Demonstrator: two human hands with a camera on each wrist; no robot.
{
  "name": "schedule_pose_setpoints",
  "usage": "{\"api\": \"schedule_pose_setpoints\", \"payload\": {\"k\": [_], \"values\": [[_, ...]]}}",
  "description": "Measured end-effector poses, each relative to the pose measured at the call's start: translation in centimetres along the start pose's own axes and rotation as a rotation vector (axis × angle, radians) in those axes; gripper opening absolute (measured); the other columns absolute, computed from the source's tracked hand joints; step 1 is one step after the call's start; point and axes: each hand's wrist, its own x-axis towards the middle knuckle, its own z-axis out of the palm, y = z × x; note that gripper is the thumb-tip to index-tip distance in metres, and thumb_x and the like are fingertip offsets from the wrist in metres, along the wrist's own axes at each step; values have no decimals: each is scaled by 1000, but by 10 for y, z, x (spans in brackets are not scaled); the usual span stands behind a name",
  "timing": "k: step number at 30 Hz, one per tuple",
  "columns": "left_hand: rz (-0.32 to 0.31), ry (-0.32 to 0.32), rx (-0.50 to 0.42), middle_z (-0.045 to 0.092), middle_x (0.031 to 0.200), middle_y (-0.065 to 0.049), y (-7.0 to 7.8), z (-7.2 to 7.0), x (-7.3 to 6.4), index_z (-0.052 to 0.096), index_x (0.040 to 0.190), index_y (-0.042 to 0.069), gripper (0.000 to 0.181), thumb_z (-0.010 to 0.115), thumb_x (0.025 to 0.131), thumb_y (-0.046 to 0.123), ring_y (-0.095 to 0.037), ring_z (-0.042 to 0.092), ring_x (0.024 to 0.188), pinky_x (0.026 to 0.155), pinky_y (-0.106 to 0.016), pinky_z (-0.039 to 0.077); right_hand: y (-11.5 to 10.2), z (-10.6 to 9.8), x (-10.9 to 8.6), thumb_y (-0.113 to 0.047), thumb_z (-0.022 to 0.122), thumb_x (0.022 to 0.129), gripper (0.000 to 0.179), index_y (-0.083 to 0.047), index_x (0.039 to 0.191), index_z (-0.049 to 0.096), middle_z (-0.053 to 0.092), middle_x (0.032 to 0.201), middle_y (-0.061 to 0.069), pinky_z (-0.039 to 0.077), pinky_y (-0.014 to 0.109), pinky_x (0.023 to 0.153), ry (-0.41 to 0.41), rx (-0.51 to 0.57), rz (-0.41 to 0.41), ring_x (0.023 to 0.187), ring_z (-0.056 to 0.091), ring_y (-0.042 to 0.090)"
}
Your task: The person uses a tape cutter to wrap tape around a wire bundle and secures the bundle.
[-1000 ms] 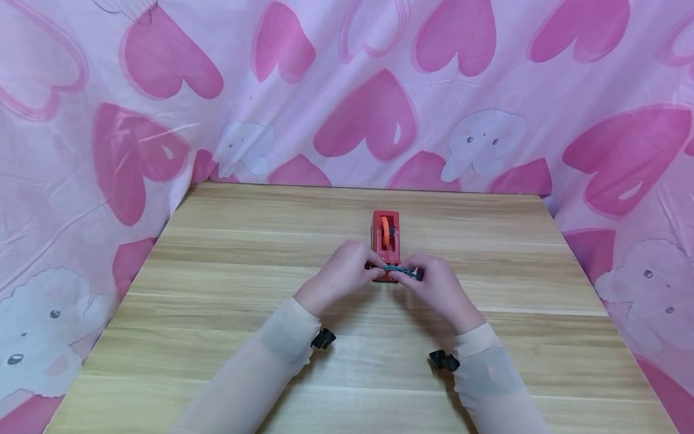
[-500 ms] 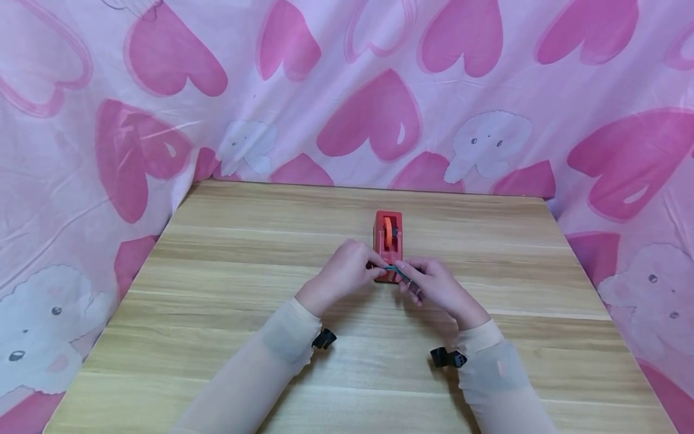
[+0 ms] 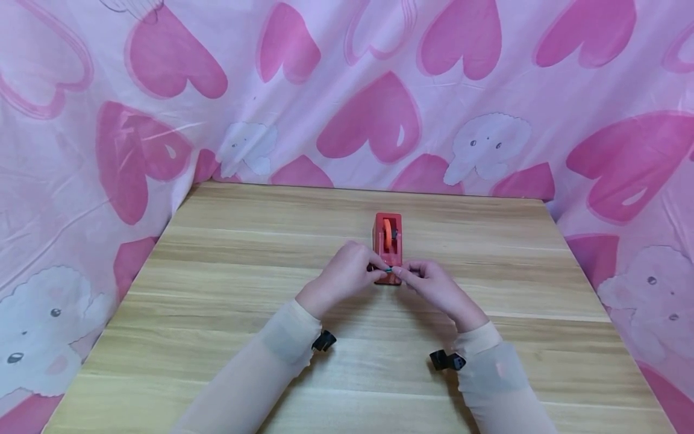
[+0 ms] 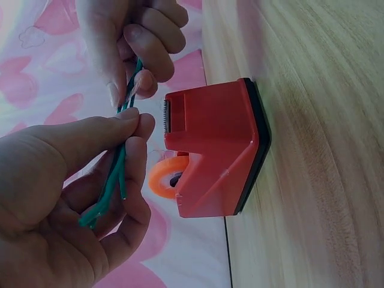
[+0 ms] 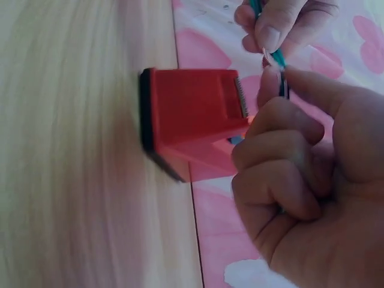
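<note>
A thin bundle of green and dark wires (image 4: 108,195) is stretched between the two hands, in front of a red tape dispenser (image 3: 387,217). My left hand (image 3: 347,268) pinches the bundle between thumb and forefinger, and the green ends reach back under its palm in the left wrist view. Close beside those fingertips, my right hand (image 3: 436,289) pinches the same wires, its other fingers curled in the right wrist view. What looks like a bit of clear tape (image 5: 267,56) shows on the wires between the hands. Most of the right-hand end is hidden by fingers.
The dispenser stands upright on the wood-grain table (image 3: 260,241), its toothed cutter (image 4: 167,116) facing the hands. An orange-cored tape roll (image 4: 159,177) sits in it. A pink heart-print cloth (image 3: 368,120) hangs behind and along both sides.
The right hand first turned so the wires' right end tipped downward, then turned back; less of the wires now shows between the hands. The left hand keeps its pinch, almost still.
</note>
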Motion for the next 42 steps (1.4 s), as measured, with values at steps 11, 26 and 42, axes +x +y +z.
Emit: {"api": "schedule_pose_setpoints", "payload": {"k": [11,26,42], "values": [[-10,-7,1,73,92,11,1,1,1,77,100,25,17,75,83,27,-4,57,75,70,-19,47,2,4,-5,-49,65,87,38,-11,85,65,48,69,4,42,28,61,94,-112,-46,67,48,21],[-37,14,-16,71,92,10,-3,2,0,77,97,24,13,73,85,24,-4,58,73,64,-19,47,8,-4,-5,-46,65,88,31,-19,102,72,63,89,15,45,27,60,9,19,-29,72,50,19],[6,40,-33,73,91,8,-6,0,-2,78,96,23,12,74,85,23,-4,57,68,61,-19,47,4,-2,-8,-37,57,95,35,-9,114,66,63,91,24,38,23,49,18,184,-20,57,43,14]]}}
